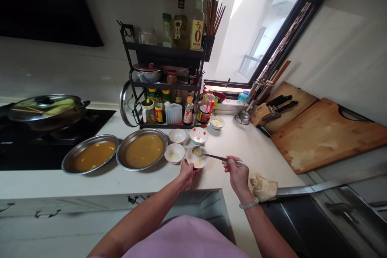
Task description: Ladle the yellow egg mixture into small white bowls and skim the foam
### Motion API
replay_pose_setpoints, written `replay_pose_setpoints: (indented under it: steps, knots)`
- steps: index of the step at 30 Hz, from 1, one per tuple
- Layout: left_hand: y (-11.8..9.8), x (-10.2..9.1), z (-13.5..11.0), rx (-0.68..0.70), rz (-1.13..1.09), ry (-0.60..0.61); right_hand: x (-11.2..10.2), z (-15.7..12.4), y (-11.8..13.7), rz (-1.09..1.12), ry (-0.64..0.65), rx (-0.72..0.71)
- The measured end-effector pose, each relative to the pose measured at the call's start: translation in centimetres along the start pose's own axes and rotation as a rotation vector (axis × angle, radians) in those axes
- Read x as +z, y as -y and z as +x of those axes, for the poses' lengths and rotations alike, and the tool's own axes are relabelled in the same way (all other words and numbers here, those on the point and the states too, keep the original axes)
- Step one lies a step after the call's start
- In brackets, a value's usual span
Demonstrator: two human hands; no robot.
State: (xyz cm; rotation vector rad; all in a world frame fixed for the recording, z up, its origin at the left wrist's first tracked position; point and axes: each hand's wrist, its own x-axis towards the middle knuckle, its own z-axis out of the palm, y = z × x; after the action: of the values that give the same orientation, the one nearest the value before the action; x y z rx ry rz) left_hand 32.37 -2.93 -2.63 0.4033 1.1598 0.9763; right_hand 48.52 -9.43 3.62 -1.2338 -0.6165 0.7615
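Small white bowl [204, 162]: at the counter's near edge, ahead of the person; some pale liquid inside; whether it rests on the surface or is slightly raised, I cannot tell.
Ladle [216, 157]: metal, long-handled; its cup, with pale yellowish liquid in it, is above the small white bowl, the handle running out to the right.
Left hand [186, 172]: clamped on the small white bowl's near left side, thumb at the rim.
Right hand [236, 172]: apart from the other, closed round the ladle's handle; beaded bracelet [249, 204] at the wrist.
Neighbouring bowls: two dark-rimmed, one near [174, 154], one far [177, 137], to the left; a strawberry-patterned bowl [198, 139] just behind; a bowl of pale yellow pieces [217, 122] farther back.
Metal basins: two, side by side to the left, right one [121, 152] and left one [69, 163], each with brown liquid.
Stove: black hob [27, 155] bearing a glass-lidded pan [45, 109].
Rack: black, three-tiered [165, 86], stocked with bottles and jars; chopsticks [215, 20] at its upper right.
Right side: beige cloth [263, 186] near the right wrist; knife block [260, 113] and two wooden cutting boards [329, 137] against the wall.
Counter: white [256, 143], beneath the bowls and basins.
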Motion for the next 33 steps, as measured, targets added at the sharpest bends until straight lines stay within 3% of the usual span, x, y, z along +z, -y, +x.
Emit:
replay_pose_setpoints:
  steps: [8, 13, 18, 26, 29, 33]
  knots:
    - [0.0, -0.2, 0.2, 0.033, -0.102, -0.006, 1.0, -0.1, 0.6, 0.01, -0.005, -0.006]
    - [0.0, -2.0, -0.8, -0.059, -0.144, 0.043, 3.1, -0.3, 1.1, 0.038, 0.026, 0.011]
    - [-1.2, -5.6, -3.0, -0.206, -0.124, 0.079, 7.2, -0.7, 1.0, 0.075, 0.11, 0.038]
    - [-4.5, -12.6, -5.4, -0.184, -0.253, -0.068, 15.7, -3.0, -2.3, -0.03, 0.345, -0.044]
    - [-5.7, -15.2, -5.6, -0.168, -0.288, -0.123, 17.7, -4.7, -3.2, -0.133, 0.506, -0.179]
    - [-7.2, -18.4, -5.7, -0.178, -0.33, -0.174, 18.2, -5.9, -3.1, -0.27, 0.716, -0.482]
